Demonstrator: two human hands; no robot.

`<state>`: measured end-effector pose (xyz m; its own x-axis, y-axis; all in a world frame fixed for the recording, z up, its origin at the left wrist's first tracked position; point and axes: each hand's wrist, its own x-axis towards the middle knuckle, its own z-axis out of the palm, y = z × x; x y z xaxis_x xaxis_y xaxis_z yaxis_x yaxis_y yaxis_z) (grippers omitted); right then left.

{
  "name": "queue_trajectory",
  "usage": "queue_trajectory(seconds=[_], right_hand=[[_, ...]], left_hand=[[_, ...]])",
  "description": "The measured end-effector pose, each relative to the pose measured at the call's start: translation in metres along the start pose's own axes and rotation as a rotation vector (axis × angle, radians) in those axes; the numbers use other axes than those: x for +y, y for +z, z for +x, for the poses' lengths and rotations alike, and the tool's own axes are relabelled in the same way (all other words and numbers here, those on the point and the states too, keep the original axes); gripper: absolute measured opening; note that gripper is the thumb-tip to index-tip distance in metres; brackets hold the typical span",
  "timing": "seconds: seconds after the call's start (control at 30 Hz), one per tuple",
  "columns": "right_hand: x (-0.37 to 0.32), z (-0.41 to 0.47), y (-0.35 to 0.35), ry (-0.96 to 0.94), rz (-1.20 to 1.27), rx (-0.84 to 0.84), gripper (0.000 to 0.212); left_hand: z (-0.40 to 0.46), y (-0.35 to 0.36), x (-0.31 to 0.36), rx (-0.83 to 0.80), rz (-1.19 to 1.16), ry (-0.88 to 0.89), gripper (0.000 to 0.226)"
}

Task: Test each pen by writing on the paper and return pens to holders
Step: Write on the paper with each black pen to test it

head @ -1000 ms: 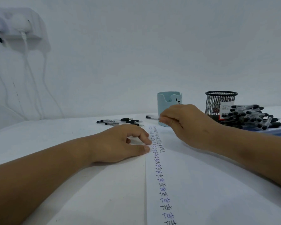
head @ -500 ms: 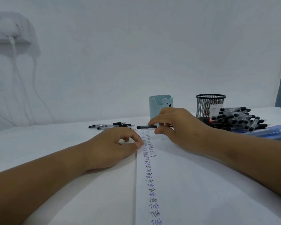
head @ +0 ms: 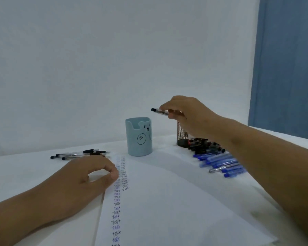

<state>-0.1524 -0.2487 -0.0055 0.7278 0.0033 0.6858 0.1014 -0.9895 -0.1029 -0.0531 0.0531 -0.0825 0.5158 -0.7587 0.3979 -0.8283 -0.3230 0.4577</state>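
Observation:
My right hand (head: 187,114) holds a black-capped pen (head: 159,111) level in the air, above and between the light blue bear holder (head: 139,137) and the black mesh holder (head: 182,137), which the hand partly hides. My left hand (head: 89,174) rests on the left edge of the white paper (head: 167,201), fingers loosely curled, holding nothing. A column of handwritten "Test" words (head: 117,201) runs down the sheet.
Three or so black pens (head: 78,155) lie left of the bear holder. A heap of black pens (head: 205,145) and a row of blue pens (head: 220,163) lie to the right. A blue curtain (head: 284,68) hangs at the far right.
My right hand has lifted the pen from the top of the paper up and to the right, above the holders. The view has swung right. My left hand stays on the paper.

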Motion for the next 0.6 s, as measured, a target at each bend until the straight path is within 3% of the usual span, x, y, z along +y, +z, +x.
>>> queue_trajectory(seconds=[0.1, 0.2, 0.23, 0.4, 0.47, 0.6], right_hand=[[0.017, 0.0, -0.025, 0.165, 0.039, 0.004, 0.034], [0.036, -0.006, -0.045, 0.274, -0.1, -0.196, 0.029], [0.041, -0.008, -0.049, 0.302, -0.158, -0.277, 0.029], [0.052, -0.018, -0.056, 0.456, -0.153, -0.458, 0.04], [0.052, -0.018, -0.056, 0.451, -0.15, -0.462, 0.042], [0.053, -0.015, -0.054, 0.426, -0.16, -0.452, 0.039]], left_hand=[[0.0, -0.001, -0.001, 0.016, -0.013, -0.017, 0.038], [0.0, -0.001, -0.002, 0.047, 0.03, -0.003, 0.072], [0.0, -0.001, 0.0, 0.058, 0.038, -0.011, 0.072], [-0.001, 0.001, 0.003, 0.101, 0.016, 0.018, 0.053], [0.0, 0.002, 0.002, 0.1, -0.011, 0.014, 0.016], [0.004, 0.004, -0.006, 0.089, 0.021, 0.041, 0.03]])
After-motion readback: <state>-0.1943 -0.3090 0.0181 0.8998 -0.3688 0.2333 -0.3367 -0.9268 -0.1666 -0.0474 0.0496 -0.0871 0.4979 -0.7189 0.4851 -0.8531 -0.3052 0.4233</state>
